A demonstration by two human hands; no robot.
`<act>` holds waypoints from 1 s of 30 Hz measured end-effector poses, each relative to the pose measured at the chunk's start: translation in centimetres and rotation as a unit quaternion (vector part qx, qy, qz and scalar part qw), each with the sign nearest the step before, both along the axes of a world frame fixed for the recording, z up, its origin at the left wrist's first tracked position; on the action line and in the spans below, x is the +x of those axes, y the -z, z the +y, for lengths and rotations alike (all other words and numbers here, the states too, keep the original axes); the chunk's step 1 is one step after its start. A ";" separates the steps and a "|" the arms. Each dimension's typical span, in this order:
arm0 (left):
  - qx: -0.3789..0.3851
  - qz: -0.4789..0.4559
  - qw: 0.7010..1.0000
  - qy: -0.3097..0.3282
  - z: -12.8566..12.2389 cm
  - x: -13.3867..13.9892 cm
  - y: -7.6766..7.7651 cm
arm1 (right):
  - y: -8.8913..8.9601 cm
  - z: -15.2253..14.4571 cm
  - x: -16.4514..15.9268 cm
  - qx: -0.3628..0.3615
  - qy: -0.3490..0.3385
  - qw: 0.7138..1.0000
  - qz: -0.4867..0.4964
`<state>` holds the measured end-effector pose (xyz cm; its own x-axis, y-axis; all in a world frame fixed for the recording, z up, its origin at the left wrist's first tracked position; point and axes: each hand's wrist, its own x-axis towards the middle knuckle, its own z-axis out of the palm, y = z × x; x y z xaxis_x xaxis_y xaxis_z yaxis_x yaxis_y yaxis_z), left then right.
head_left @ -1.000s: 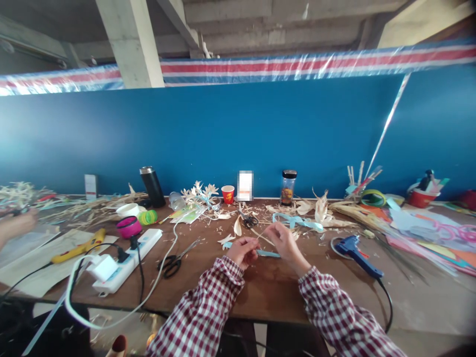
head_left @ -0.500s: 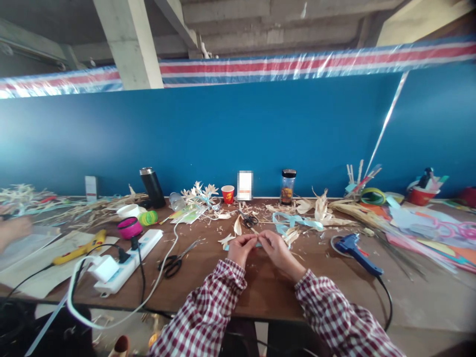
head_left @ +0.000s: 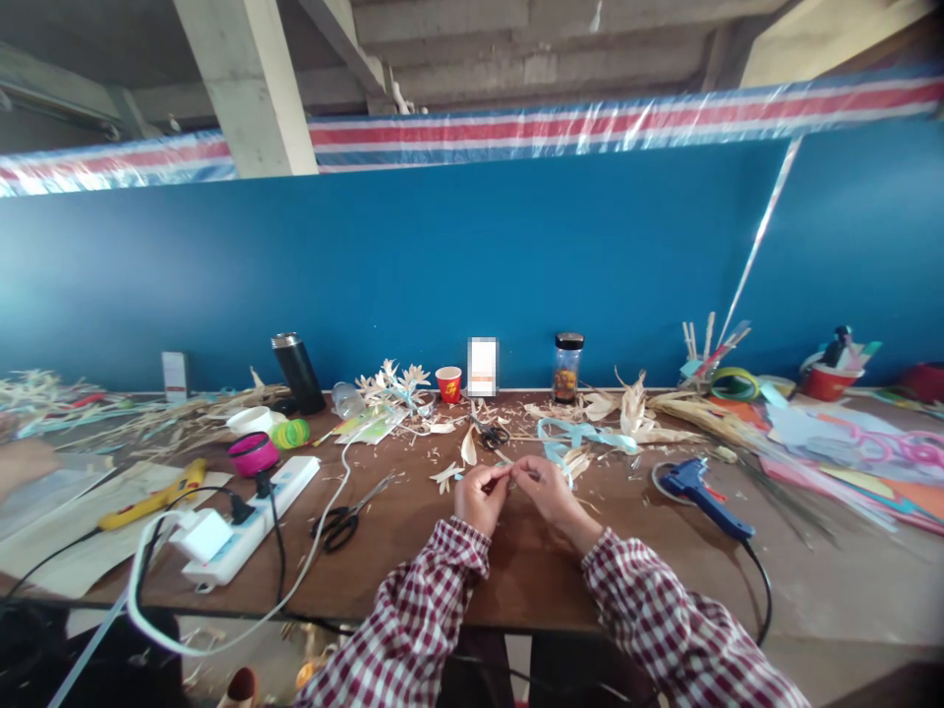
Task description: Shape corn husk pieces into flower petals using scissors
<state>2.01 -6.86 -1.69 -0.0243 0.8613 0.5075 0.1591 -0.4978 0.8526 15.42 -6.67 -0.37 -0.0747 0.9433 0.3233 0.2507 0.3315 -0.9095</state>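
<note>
My left hand (head_left: 481,495) and my right hand (head_left: 547,494) meet fingertip to fingertip over the brown table, both pinched closed. Whatever lies between the fingers is too small and covered to make out. Just beyond the hands are pale dried husk pieces (head_left: 446,477), a small pair of scissors (head_left: 493,434) and a light blue ribbon (head_left: 582,434). A standing dried husk piece (head_left: 634,408) is farther back on the right.
Black-handled scissors (head_left: 340,527), a white power strip (head_left: 255,521) and a yellow glue gun (head_left: 153,497) lie left. A blue glue gun (head_left: 706,497) rests right. Along the back stand a black flask (head_left: 299,374), red cup (head_left: 448,384) and jar (head_left: 567,369). Another person's hand (head_left: 26,467) shows far left.
My two hands stay pinched together in nearly the same place, with the fingers shifting slightly. The whole view has slid a little. At far left, the other person's hand has moved slightly.
</note>
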 end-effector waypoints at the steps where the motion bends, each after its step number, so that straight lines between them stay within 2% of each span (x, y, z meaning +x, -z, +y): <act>1: -0.035 -0.027 0.999 0.009 0.0 0.1 -0.1 | 0.0 0.0 0.0 -0.002 0.001 1.000 0.001; 4: -0.123 -0.113 0.985 0.039 0.1 0.1 -0.2 | -0.2 0.0 0.1 -0.008 -0.003 1.000 0.007; 10: -0.202 -0.215 0.951 0.094 0.8 0.0 0.5 | -0.5 -0.2 0.1 -0.013 -0.033 0.999 0.019; 14: -0.214 -0.243 0.942 0.093 1.0 0.0 0.7 | -0.4 -0.1 0.0 -0.018 -0.048 0.999 0.018; 21: -0.236 -0.272 0.921 0.149 0.1 0.2 -0.5 | -0.4 -0.2 0.3 -0.021 -0.062 0.998 0.013; 24: -0.236 -0.272 0.924 0.131 0.1 0.3 -0.3 | -0.2 0.0 0.5 -0.016 -0.065 0.998 -0.002; 30: -0.186 -0.181 0.965 0.040 0.5 0.0 0.1 | -0.2 0.2 0.5 0.029 -0.028 0.998 -0.047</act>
